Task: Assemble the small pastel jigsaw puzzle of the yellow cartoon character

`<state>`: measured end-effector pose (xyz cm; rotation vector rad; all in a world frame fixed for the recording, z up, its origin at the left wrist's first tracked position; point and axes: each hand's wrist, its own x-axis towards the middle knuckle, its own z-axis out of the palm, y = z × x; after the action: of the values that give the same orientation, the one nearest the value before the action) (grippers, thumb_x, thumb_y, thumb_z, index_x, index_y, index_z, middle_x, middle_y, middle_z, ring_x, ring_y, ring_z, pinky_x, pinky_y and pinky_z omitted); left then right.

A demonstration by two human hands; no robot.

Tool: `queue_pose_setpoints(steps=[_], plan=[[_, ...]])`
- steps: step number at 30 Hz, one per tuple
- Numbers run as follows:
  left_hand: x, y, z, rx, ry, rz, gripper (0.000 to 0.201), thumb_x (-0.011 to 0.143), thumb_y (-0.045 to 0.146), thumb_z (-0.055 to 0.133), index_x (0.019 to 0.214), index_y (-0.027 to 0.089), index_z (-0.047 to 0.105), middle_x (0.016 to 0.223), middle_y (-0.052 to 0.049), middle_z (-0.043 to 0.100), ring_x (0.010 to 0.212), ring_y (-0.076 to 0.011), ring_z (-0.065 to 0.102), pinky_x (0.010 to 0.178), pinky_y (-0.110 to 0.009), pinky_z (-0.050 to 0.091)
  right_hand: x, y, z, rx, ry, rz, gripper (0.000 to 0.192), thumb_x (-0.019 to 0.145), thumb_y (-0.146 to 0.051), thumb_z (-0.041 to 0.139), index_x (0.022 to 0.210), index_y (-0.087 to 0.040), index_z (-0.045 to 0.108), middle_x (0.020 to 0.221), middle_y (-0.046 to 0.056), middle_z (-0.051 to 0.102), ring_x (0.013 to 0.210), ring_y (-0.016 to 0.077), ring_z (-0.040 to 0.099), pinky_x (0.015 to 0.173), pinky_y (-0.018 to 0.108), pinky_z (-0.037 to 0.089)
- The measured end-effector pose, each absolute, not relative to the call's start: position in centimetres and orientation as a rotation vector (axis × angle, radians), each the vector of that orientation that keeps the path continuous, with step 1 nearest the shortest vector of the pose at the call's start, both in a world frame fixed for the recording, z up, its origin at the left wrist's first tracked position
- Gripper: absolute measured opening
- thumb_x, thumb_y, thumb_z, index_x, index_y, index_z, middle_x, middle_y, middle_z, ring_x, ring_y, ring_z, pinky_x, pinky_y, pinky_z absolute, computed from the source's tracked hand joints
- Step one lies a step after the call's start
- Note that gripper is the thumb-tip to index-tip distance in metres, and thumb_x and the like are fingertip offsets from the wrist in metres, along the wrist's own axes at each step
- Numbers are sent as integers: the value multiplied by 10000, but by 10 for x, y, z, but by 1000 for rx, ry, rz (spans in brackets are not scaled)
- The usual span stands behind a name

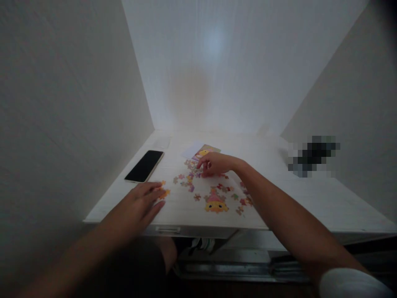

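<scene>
Jigsaw pieces (pixel 197 197), small, knob-edged and printed in orange, pink, purple, green and brown, lie scattered over the white, wood-grained tabletop (pixel 310 203). Near its front edge I see a joined yellow-faced cluster (pixel 216 205) with two dark eyes and a pink and brown top. Below that edge I make out a pale drawer front (pixel 168 230) with a light handle; its inside is hidden from me. At the far left lies a flat, translucent rectangle (pixel 162 142), too faint for me to call a packet. On my feed the bare hands are well apart. The left hand (pixel 145 201) is spread palm down, fingertips over orange pieces, near a black-screened phone (pixel 144 166). The right hand (pixel 215 164) has bent fingers above the far pieces, just beside a colourful picture card (pixel 204 152); I cannot tell whether it pinches one. The cluster lies nearer the front edge than the right hand.
</scene>
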<state>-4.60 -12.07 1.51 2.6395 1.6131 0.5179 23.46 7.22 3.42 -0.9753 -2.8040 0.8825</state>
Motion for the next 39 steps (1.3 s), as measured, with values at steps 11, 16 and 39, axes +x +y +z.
queue_pose_setpoints(steps=[11,16,39], plan=[[-37,-138,28,2628,1414,554,306,968,351,454,1129,226,684,1219,-98,634,1132,-249,595,977,-412,523,239,78,32,-958,-2577,998,282,742,-241,709,1004,-138,693,851,53,712,696,124,608,628,238,446],[-29,-139,22,2617,1367,578,271,965,320,473,1104,220,683,1206,-99,627,1130,-236,592,979,-396,524,241,78,32,-993,-2732,954,359,711,-293,754,1045,-168,710,868,41,708,726,133,607,635,239,449],[-20,-140,16,2622,1337,596,269,970,277,476,1158,203,653,1290,-103,606,1203,-228,566,1029,-412,500,235,71,30,-941,-2833,983,294,733,-303,740,985,-151,723,841,43,721,721,136,626,623,230,467]])
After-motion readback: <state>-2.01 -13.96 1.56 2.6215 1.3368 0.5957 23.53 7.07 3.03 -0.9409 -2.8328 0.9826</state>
